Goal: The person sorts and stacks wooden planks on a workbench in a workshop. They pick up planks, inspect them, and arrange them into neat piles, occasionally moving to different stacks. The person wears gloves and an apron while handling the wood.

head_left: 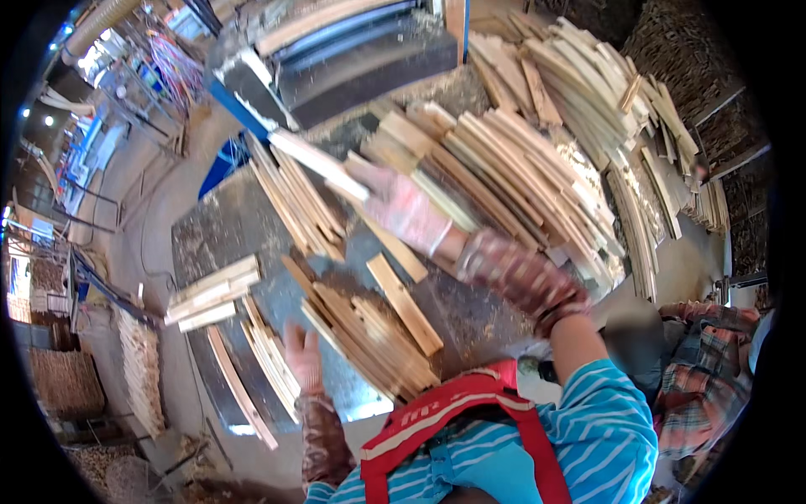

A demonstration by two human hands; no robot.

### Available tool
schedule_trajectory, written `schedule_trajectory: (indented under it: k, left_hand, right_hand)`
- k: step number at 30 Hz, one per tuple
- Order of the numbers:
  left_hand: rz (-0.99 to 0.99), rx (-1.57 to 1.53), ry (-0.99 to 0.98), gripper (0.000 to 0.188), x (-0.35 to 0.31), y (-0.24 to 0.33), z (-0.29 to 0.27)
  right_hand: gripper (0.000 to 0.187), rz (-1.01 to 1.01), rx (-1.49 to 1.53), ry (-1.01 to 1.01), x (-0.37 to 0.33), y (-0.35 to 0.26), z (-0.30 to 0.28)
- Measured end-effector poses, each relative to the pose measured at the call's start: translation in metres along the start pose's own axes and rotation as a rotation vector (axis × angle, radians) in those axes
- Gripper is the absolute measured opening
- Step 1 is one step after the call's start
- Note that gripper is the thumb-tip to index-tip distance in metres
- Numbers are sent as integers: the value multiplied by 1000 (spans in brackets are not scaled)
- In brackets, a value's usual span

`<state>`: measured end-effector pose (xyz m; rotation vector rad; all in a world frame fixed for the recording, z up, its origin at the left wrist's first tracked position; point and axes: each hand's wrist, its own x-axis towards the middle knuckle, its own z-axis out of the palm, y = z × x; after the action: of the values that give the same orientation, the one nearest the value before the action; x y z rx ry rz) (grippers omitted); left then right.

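Note:
My right hand (401, 210), in a pale pinkish work glove, reaches over the middle of the dark metal table (210, 214). It grips the near end of a pale wooden strip (312, 161), which slants away to the far left. Several longer strips (294, 202) lie just below and left of it. My left hand (303, 359), also gloved, is open near the table's front, its fingers pointing up and apart from the wood. To its right is a loose bundle of strips (361, 336); a few narrow strips (270, 357) lie to its left.
A large machine (353, 76) stands at the far side. Stacked wooden strips (512, 185) cover the table's right, with more piles (579, 80) beyond. A short stack (214, 290) lies at the left edge. Another person in a plaid shirt (709, 370) is close on my right.

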<state>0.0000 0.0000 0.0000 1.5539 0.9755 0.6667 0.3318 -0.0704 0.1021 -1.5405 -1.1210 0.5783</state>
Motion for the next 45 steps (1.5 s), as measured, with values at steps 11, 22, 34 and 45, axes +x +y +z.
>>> schedule_trajectory:
  k: [11, 22, 34, 45]
  left_hand:
    - [-603, -700, 22, 40, 21, -24, 105]
    - [-704, -734, -22, 36, 29, -56, 133]
    - [-737, -619, -129, 42, 18, -56, 130]
    - [-724, -580, -151, 43, -7, -49, 134]
  right_hand:
    - [57, 729, -518, -99, -120, 109, 78]
    - [52, 696, -314, -218, -132, 97, 74]
    - [68, 718, -924, 399, -203, 188, 59]
    - [70, 942, 706, 61, -219, 138, 38]
